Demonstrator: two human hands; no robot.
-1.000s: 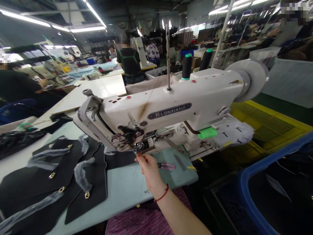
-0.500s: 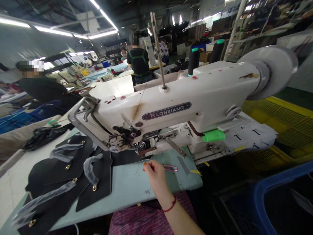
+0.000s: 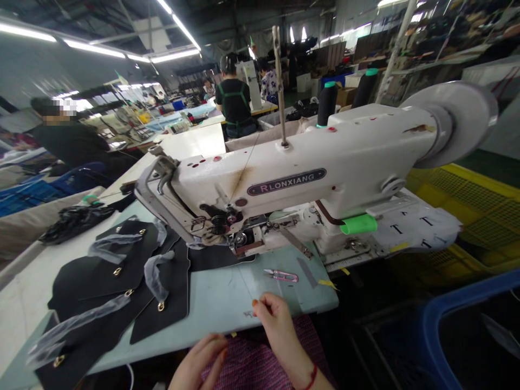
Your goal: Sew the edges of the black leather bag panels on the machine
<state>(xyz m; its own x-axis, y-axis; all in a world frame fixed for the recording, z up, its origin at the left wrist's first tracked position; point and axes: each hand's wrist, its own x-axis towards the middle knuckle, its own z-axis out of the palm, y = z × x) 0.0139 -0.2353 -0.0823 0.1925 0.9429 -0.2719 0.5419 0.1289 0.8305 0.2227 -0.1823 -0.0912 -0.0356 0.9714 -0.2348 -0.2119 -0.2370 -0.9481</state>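
Observation:
My right hand (image 3: pixel 277 324), with a red string on its wrist, is pinched at the table's near edge, and a thin thread (image 3: pixel 246 284) seems to run from its fingertips up toward the needle of the white RLONXIANG sewing machine (image 3: pixel 309 173). My left hand (image 3: pixel 199 360) sits low at the bottom edge, fingers loosely apart, holding nothing I can see. Pink-handled thread snips (image 3: pixel 281 275) lie on the pale green table (image 3: pixel 219 290) beyond my right hand. To the left lie black leather panels (image 3: pixel 162 298) with brass rings and clear plastic strips.
A yellow mesh crate (image 3: pixel 463 211) and a blue crate (image 3: pixel 455 309) stand to the right. Black thread cones (image 3: pixel 327 103) top the machine. A black plastic bag (image 3: pixel 75 223) lies at the left. Co-workers (image 3: pixel 234 97) sit at further tables. A checked cloth (image 3: pixel 260 357) covers my lap.
My right hand has moved back from the needle toward me, leaving the snips uncovered. My left hand has come into view at the bottom edge.

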